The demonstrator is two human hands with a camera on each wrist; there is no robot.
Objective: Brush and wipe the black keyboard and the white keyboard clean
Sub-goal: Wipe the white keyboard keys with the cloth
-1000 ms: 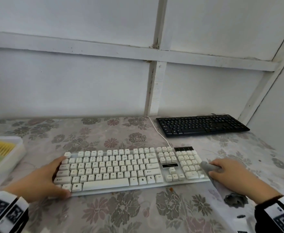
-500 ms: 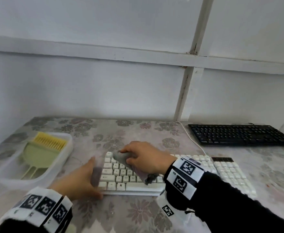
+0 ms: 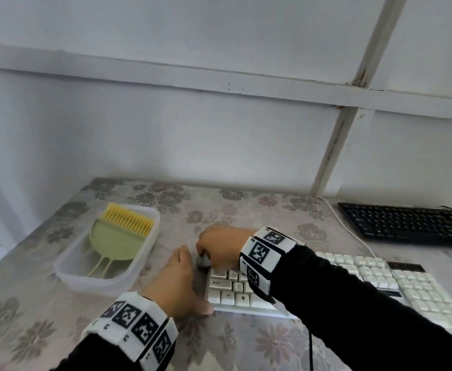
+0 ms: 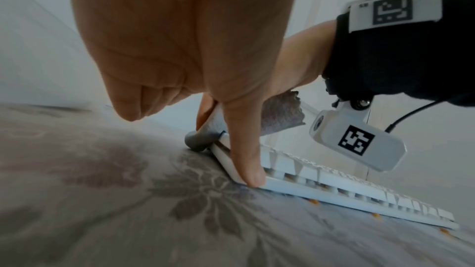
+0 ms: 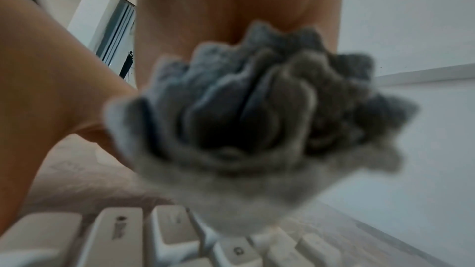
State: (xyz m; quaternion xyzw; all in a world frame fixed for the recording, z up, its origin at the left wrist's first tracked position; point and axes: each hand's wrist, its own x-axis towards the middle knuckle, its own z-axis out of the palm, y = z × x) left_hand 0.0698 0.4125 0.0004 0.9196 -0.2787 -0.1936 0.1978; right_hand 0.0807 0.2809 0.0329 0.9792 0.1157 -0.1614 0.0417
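Counting it up: two keyboards on the table, one white keyboard up front and one black keyboard further back. There's one clear plastic tray with one brush and one green dustpan in it. Plus one grey cloth and two hands, a left hand and a right hand.

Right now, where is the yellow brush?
In the head view the brush lies in a plastic tray at the table's left side, left of both hands and the white keyboard.
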